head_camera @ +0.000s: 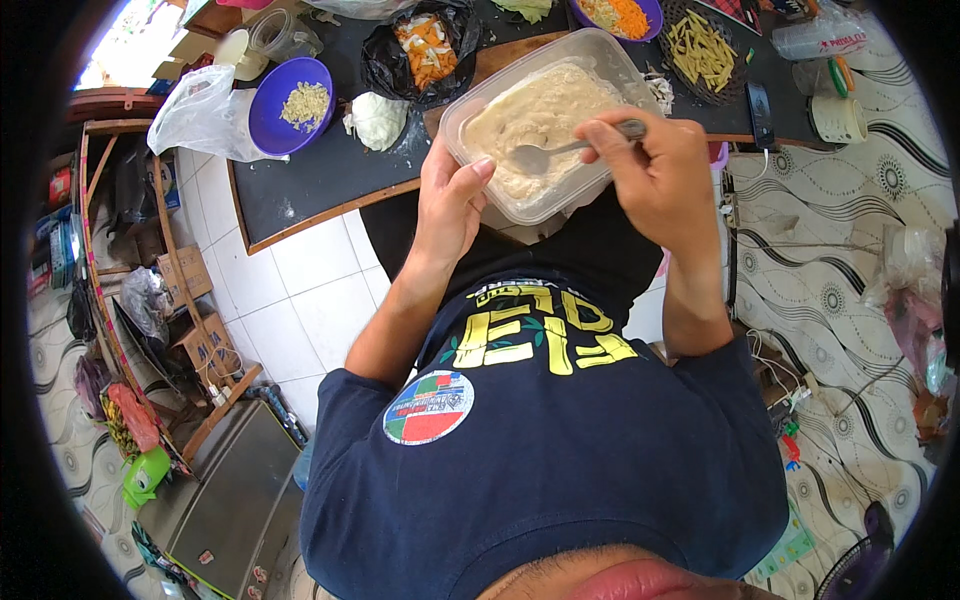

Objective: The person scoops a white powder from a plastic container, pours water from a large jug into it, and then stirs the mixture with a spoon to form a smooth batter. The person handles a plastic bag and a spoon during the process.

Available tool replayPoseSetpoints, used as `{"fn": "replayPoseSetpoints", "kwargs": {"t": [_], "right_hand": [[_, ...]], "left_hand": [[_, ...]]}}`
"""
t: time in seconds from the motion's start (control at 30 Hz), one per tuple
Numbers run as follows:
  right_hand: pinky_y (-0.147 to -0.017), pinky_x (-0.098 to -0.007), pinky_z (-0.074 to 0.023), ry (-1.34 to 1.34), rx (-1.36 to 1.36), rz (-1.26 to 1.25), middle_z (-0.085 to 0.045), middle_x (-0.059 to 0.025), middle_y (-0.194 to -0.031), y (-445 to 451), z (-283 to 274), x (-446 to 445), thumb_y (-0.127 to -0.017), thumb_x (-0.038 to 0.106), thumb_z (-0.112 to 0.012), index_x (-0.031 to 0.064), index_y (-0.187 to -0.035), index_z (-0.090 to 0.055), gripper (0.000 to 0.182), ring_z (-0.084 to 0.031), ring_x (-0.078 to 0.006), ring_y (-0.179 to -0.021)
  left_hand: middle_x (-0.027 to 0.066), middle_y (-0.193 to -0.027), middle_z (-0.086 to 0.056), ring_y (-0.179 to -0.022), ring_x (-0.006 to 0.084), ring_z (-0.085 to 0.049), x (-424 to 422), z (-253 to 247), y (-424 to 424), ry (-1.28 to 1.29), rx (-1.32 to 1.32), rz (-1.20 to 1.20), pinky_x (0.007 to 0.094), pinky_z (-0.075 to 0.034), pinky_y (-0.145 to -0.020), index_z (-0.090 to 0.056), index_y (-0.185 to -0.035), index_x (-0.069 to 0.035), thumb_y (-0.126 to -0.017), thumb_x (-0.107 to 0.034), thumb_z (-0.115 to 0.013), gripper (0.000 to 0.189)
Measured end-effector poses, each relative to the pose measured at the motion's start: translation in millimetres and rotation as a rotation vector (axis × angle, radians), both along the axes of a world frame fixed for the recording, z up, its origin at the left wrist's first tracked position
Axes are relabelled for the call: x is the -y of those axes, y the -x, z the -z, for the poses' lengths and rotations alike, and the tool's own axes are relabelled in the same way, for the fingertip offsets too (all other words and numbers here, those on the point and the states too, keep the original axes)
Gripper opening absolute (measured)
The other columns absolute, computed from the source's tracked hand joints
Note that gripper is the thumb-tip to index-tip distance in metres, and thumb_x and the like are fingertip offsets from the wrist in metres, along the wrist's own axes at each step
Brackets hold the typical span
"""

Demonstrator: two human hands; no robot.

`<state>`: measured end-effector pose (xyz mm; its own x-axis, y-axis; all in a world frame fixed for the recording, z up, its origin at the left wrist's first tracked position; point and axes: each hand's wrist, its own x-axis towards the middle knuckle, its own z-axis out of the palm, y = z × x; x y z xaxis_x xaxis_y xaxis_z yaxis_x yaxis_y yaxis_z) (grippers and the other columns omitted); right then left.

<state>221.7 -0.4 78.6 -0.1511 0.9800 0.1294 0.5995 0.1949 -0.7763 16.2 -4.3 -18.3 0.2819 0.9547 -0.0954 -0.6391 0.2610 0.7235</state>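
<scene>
A clear rectangular plastic container [634, 64] is tilted over the front edge of the table. Thick pale batter [551, 97], lumpy on top, spreads across its bottom. My left hand [450, 199] grips the near left corner, its thumb over the rim. In my right hand [652, 169] is the handle of a metal spoon [534, 157], whose bowl dips into the batter. A wooden board [510, 60] lies partly hidden behind the container.
On the dark table [300, 191] are a purple bowl of chopped pale pieces [262, 124], a cabbage [377, 120], a black plastic bag [375, 64] with orange food, a purple bowl with shredded carrot [628, 19], a basket of cut sticks [701, 56] and a phone [760, 112] on a cable.
</scene>
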Motion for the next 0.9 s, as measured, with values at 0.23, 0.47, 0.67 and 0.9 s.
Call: {"fn": "replayPoseSetpoints", "kwargs": {"t": [0.23,0.47,0.67,0.9], "right_hand": [[-0.049,-0.0238,-0.0446,-0.094,-0.051,0.165,-0.073,-0.0072,-0.073,-4.8,7.6,-8.6,-0.095,0.015,-0.062,0.0009,-0.093,-0.074,0.019,-0.069,-0.0105,-0.059],[-0.046,-0.0254,-0.0443,-0.083,-0.106,0.215,-0.074,-0.0087,-0.071,-17.1,9.1,-5.6,-0.095,0.018,-0.063,0.0025,-0.091,-0.074,0.019,-0.067,-0.0114,-0.055],[-0.05,-0.0292,-0.0475,0.005,-0.033,0.031,-0.073,-0.0115,-0.071,1.0,-6.4,0.5,-0.094,0.015,-0.063,0.0008,-0.092,-0.074,0.018,-0.069,-0.0171,-0.057],[-0.05,-0.0274,-0.048,-0.152,-0.063,0.033,-0.071,-0.0106,-0.067,0.9,0.6,-3.7,-0.093,0.016,-0.064,0.0009,-0.089,-0.074,0.019,-0.067,-0.0155,-0.054]], "left_hand": [[0.0205,-0.141,-0.048,-0.131,0.0278,-0.051,-0.1,5.7,0.9,0.003,0.021,-0.012,0.0395,-0.043,-0.109,-0.033,-0.145,0.006,-0.088,-0.011,-0.058,0.065],[0.0203,-0.141,-0.048,-0.133,0.0269,-0.05,0.6,-2.3,3.0,-0.028,-0.002,-0.004,0.038,-0.042,-0.11,-0.032,-0.146,0.006,-0.087,-0.008,-0.056,0.065],[0.0194,-0.139,-0.05,-0.128,0.0245,-0.054,-2.0,-2.7,-0.8,-0.017,-0.009,0.001,0.0352,-0.045,-0.106,-0.034,-0.145,0.006,-0.088,-0.011,-0.058,0.064],[0.0196,-0.14,-0.05,-0.129,0.0249,-0.053,-2.5,-1.1,0.4,-0.027,-0.028,0.017,0.0354,-0.045,-0.106,-0.034,-0.145,0.006,-0.088,-0.012,-0.059,0.065]]}}
